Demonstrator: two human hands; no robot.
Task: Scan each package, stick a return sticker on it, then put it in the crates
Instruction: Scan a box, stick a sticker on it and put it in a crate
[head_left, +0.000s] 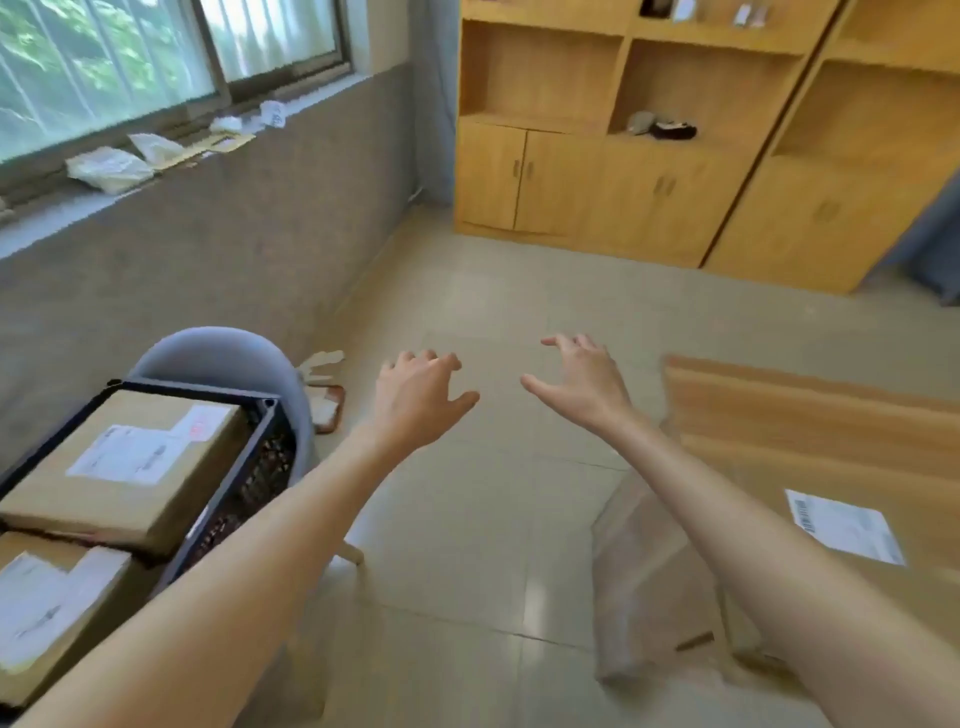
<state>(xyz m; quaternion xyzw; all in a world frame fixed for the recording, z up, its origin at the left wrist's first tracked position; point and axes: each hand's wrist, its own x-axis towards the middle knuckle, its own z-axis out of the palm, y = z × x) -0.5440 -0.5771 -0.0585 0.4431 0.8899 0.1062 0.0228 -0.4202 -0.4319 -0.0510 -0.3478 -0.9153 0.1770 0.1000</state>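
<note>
Nothing is held: left hand (415, 395) and right hand (582, 384) are spread empty; the labelled package (841, 525) lies at four o'clock, nearer the right.

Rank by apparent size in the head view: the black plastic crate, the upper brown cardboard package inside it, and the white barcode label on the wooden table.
1. Black plastic crate, largest.
2. Upper brown cardboard package, lying inside the crate.
3. White barcode label, clearly smallest.
The crate is cut off at the frame edge.
</note>
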